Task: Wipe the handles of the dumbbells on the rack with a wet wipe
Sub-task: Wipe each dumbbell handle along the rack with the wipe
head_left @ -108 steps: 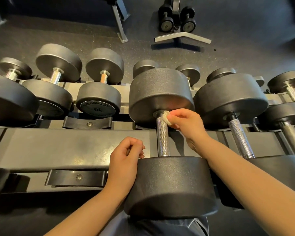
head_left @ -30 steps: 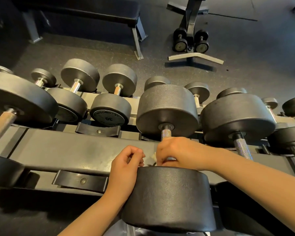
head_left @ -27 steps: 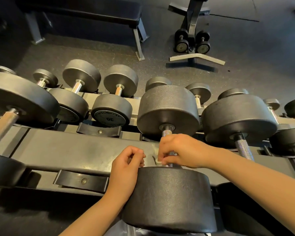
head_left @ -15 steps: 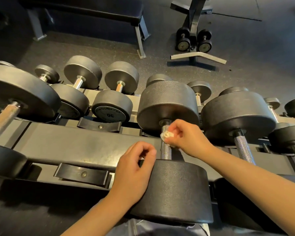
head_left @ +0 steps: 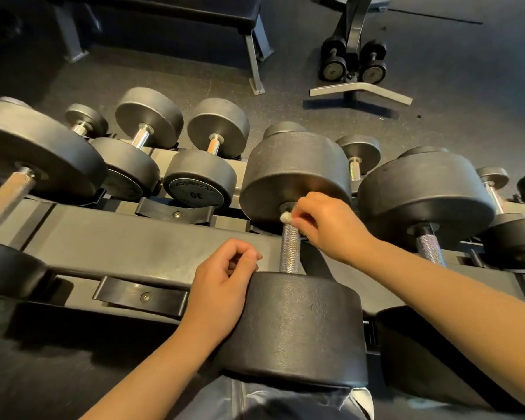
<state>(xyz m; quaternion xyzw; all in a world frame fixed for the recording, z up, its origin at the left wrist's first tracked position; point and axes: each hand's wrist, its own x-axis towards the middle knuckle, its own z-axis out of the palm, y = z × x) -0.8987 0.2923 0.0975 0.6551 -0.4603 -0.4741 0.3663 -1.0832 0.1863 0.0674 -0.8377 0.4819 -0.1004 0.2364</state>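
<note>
At centre frame a large black dumbbell (head_left: pixel 294 262) lies on the rack (head_left: pixel 128 237), its knurled steel handle (head_left: pixel 290 248) running up the frame between a near head at lower centre and a far head above; the right hand (head_left: pixel 328 225) reaches in from the lower right and its grip pinches a small white wad of wet wipe (head_left: pixel 285 216), pressed to the top end of the handle where it meets the far head; the left hand (head_left: pixel 222 286) rests against the left edge of the near head, its grip loosely curled with thumb and fingertips close together, grasping nothing that shows; right of centre a second large dumbbell (head_left: pixel 428 192) sits on the rack with its handle bare; at far left a third big dumbbell (head_left: pixel 34 153) lies partly out of frame; smaller dumbbells (head_left: pixel 200 183), one marked 30, fill the tier behind in the upper left; across the dark floor (head_left: pixel 467 86) at the top stand a bench (head_left: pixel 164 13) and a small stand (head_left: pixel 358 92) with two little dumbbells
</note>
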